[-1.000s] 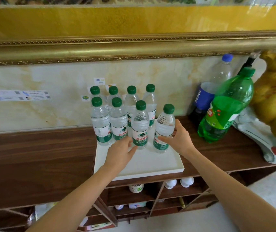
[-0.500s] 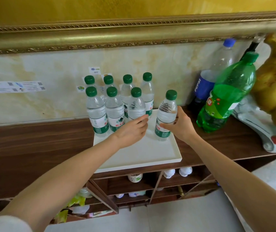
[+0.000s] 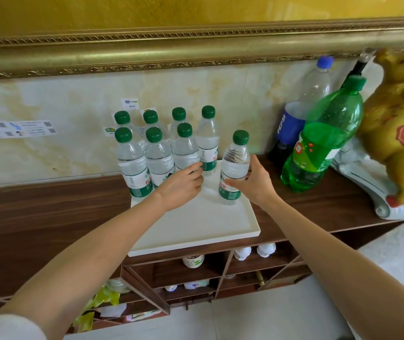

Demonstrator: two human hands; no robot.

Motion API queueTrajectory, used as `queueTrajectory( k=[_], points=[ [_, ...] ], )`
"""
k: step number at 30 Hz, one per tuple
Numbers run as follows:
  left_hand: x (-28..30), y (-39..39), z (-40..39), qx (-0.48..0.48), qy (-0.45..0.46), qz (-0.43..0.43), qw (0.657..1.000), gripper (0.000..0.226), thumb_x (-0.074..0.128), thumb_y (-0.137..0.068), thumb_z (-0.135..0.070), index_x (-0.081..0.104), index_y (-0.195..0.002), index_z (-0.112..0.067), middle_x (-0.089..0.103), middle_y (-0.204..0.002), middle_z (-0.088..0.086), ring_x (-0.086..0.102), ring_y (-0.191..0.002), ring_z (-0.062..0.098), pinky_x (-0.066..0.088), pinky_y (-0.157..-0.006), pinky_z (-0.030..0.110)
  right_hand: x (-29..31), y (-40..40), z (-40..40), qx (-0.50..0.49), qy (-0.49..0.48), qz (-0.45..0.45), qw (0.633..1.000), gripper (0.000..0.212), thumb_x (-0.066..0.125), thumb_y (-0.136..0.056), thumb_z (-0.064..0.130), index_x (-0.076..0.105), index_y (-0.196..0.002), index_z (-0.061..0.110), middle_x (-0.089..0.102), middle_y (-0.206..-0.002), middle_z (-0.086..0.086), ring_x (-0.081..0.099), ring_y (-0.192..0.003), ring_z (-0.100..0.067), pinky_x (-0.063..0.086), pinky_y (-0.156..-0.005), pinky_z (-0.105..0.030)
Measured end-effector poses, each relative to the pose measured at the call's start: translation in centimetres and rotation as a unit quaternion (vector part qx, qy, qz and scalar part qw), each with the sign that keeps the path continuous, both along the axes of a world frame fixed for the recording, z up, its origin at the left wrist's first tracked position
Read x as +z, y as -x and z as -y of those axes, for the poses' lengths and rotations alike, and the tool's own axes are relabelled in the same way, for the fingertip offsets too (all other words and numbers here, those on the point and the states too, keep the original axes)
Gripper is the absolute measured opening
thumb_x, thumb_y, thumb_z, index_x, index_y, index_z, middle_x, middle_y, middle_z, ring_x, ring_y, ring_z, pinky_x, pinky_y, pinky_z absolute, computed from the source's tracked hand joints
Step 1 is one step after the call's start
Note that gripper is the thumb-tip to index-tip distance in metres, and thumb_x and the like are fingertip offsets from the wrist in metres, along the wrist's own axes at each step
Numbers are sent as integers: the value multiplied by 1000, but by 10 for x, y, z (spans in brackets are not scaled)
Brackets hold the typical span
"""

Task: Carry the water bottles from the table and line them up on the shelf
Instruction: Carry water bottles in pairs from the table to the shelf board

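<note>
Right now, right hand (image 3: 253, 184) wrapped around the lower body of the stray bottle (image 3: 234, 171), thumb across the label, fingers curled behind, bottle tilted a little toward the group. Left hand (image 3: 180, 186) loosely cupped, fingertips against the third front-row bottle (image 3: 185, 149), not clearly gripping it. Eight water bottles in all on the white tray (image 3: 196, 229): four in the back row (image 3: 164, 116) by the wall, three in the front row (image 3: 153, 153), plus the stray one standing apart to the right. Tray on the brown shelf (image 3: 49, 217), its near edge overhanging the front.

Best done by standing the stray bottle upright first, then sliding it left along the tray until beside the third front-row bottle, caps level with the row. Keep the grip low, near the label, to avoid tipping. Brace the row with the left hand so the push does not knock the neighbours over. Avoid pressing down near the tray's overhanging edge. Mind the leaning green soda bottle (image 3: 323, 138) and Pepsi bottle (image 3: 296, 119) just to the right; keep the elbow clear of them and of the golden figurine (image 3: 399, 133) beyond.
</note>
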State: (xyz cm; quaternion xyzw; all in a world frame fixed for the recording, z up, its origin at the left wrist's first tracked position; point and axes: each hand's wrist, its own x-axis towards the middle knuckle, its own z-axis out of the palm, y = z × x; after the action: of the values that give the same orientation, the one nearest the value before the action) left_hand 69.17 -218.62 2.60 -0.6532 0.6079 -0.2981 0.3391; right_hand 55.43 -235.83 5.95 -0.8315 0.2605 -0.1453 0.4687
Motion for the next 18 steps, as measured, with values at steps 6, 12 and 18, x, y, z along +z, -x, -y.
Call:
queueTrajectory(
  k=[6,12,18],
  points=[
    [-2,-3,-1,16,-8,-13,1000,15,72,-77,-10,73,-91,-14,69,-97,3,56,-116,30,21,-119,44,2,2,-2,-3,-8,5,1000,67,82,-72,19,46,-128,19,54,-107,9,51,-98,-9,43,-81,-22],
    [1,6,-3,37,-27,-19,999,21,69,-80,-15,72,-101,-15,68,-111,5,52,-123,30,12,-118,47,2,2,-1,3,-11,3,1000,71,81,-73,18,43,-132,18,57,-124,1,49,-101,-8,42,-85,-24],
    [-11,50,-35,166,65,-416,892,48,55,-93,-33,50,-138,-19,47,-146,1,39,-138,20,27,-114,33,-18,6,1,-2,-10,-42,999,70,81,-73,24,42,-131,16,59,-127,-2,58,-108,-18,48,-85,-29]
  ],
)
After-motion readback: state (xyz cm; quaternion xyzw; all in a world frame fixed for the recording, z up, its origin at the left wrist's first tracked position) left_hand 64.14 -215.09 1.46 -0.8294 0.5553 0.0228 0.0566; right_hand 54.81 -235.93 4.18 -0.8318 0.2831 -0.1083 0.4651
